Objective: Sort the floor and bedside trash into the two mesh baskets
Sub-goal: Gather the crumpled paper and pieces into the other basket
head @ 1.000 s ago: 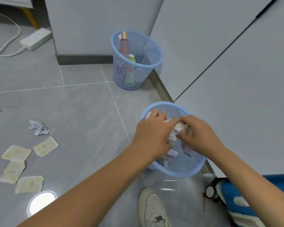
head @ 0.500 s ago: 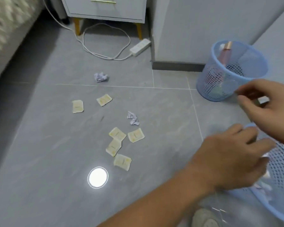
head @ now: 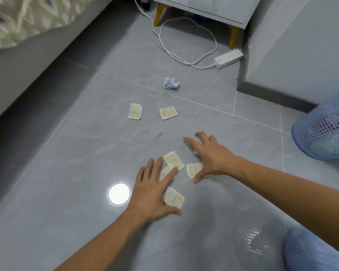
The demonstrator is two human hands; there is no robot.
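Several yellowish paper scraps lie on the grey tile floor. My left hand [head: 152, 189] is spread flat over a cluster of them, its fingers on one scrap [head: 165, 173], with another scrap [head: 173, 198] beside the thumb and a third [head: 174, 159] just past the fingertips. My right hand [head: 208, 153] reaches with fingers spread over a crumpled paper that it mostly hides; a scrap [head: 193, 169] lies by its thumb. Two more scraps [head: 134, 111] [head: 168, 112] and a crumpled paper ball [head: 170, 83] lie farther off. One blue mesh basket [head: 325, 132] stands at the right, the other basket's rim [head: 309, 249] shows bottom right.
A bed [head: 18, 20] runs along the left. A nightstand [head: 204, 6] stands at the back, with a white power strip [head: 228, 58] and looped cable [head: 184, 45] on the floor before it. A grey cabinet [head: 294, 45] fills the right. A lamp reflection [head: 119, 193] glares on the tiles.
Both hands left the near basket and swung left down to the floor scraps. The view turned left, so the baskets now sit at the right edge.
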